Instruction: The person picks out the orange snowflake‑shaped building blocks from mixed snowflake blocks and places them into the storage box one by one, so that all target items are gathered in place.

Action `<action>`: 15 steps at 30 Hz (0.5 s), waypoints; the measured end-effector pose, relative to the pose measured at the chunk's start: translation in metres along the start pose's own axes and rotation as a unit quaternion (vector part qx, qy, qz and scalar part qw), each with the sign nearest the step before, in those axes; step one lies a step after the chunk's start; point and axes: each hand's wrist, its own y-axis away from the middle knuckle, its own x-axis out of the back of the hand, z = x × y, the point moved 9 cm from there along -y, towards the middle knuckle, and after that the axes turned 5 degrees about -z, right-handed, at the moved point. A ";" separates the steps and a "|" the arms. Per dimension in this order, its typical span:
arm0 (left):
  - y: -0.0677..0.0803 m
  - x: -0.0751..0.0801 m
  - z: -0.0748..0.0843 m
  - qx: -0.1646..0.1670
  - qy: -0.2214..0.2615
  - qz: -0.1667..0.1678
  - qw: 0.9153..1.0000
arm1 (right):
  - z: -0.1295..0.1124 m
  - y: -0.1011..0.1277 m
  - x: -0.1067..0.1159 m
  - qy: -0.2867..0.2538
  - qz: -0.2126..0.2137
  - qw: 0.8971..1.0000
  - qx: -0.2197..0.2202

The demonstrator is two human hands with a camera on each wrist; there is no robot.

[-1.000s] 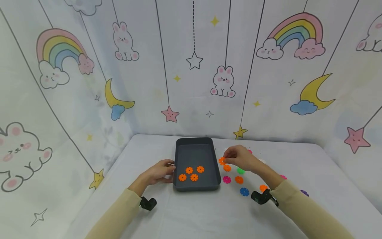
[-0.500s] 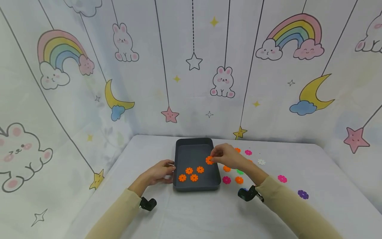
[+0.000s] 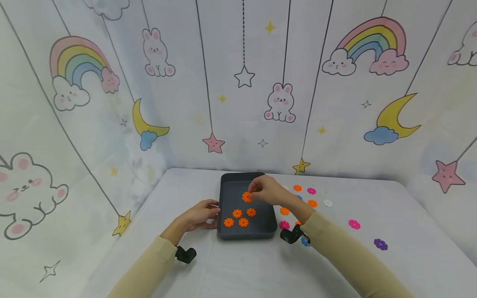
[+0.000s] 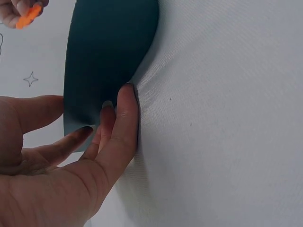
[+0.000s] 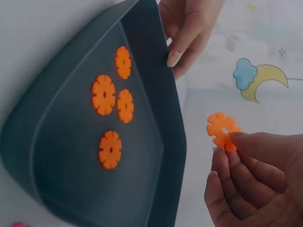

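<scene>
A dark grey tray (image 3: 267, 221) lies on the white table with several orange flower discs (image 3: 237, 213) in its near half. My right hand (image 3: 265, 191) pinches another orange flower disc (image 3: 246, 197) and holds it over the tray's middle; the right wrist view shows that disc (image 5: 222, 130) between the fingertips above the tray (image 5: 156, 109). My left hand (image 3: 199, 215) lies against the tray's left wall, fingers straight along its outer side (image 4: 102, 71).
Loose flower discs lie to the right of the tray: orange (image 3: 312, 203), pink (image 3: 354, 224), white (image 3: 327, 203), purple (image 3: 380, 243), blue (image 3: 305, 241). A printed fabric backdrop rises behind and on both sides of the table.
My right hand carried the orange disc leftward, from the table beside the tray to above the tray's middle. The left hand stayed against the tray.
</scene>
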 end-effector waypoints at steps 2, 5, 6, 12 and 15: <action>-0.001 0.000 0.000 0.001 0.003 -0.002 1.000 | -0.002 -0.007 -0.003 -0.004 -0.004 1.000 -0.002; -0.002 0.000 -0.001 0.004 0.004 -0.005 1.000 | -0.002 -0.017 -0.008 -0.008 -0.009 1.000 -0.008; -0.003 0.001 -0.001 0.005 0.005 -0.006 1.000 | -0.002 -0.021 -0.010 -0.008 -0.011 1.000 -0.011; -0.003 0.000 -0.002 0.008 0.008 -0.012 1.000 | 0.008 -0.042 -0.020 -0.023 -0.019 0.999 -0.029; -0.003 0.000 -0.002 0.007 0.006 -0.013 1.000 | 0.015 -0.051 -0.024 -0.030 -0.021 0.998 -0.046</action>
